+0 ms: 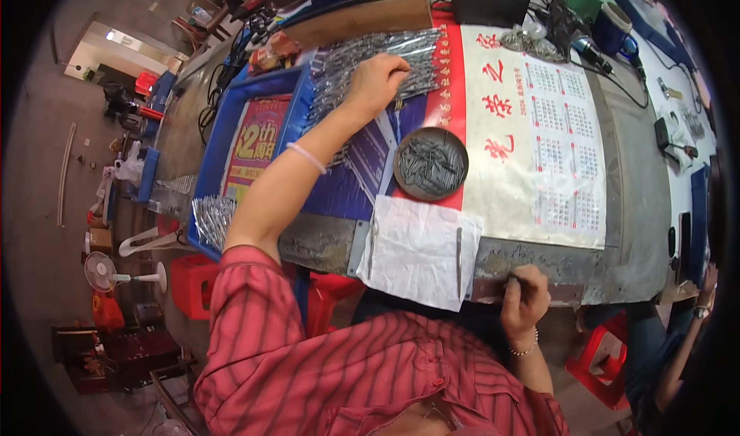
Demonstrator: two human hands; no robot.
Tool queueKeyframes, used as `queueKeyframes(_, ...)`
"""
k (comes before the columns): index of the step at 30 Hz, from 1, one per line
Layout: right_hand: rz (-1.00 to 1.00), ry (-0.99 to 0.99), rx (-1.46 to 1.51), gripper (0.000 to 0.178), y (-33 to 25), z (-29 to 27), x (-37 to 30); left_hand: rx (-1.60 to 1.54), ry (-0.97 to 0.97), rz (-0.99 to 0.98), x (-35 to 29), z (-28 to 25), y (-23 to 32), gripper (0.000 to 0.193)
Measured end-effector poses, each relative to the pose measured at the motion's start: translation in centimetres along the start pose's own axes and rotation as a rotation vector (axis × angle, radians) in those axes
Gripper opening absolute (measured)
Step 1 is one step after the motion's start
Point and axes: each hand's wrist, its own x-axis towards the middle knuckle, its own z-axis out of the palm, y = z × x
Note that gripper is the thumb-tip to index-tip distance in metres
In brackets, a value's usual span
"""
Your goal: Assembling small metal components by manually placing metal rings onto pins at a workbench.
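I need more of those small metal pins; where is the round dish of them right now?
In the head view, the round dark metal dish sits mid-table, just beyond the white paper sheet, to the right of the left hand.

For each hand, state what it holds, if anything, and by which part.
Left hand rests on the pile of metal pins; its grip is hidden. Right hand pinches a thin dark rod near its end.

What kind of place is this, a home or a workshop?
Most likely a small workshop for hand assembly. The left hand reaches into a big pile of metal pins on the workbench, a round dish holds more small metal parts, and red stools stand around the bench.
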Motion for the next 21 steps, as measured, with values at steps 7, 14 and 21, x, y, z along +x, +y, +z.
queueKeyframes(7,-0.066,-0.030,-0.058,0.013,-0.5,0.6,1.1,0.047,-0.042,0.013,2.3,4.6,-2.5,0.015)
queueKeyframes(14,-0.039,-0.030,-0.097,0.011,-0.5,0.8,1.0,0.003,-0.074,0.004,1.1,3.7,-2.3,0.021)
queueKeyframes(21,0.033,-0.009,-0.125,0.008,-0.1,1.3,0.1,-0.009,0.048,0.010,-1.5,-4.3,-2.7,0.018)
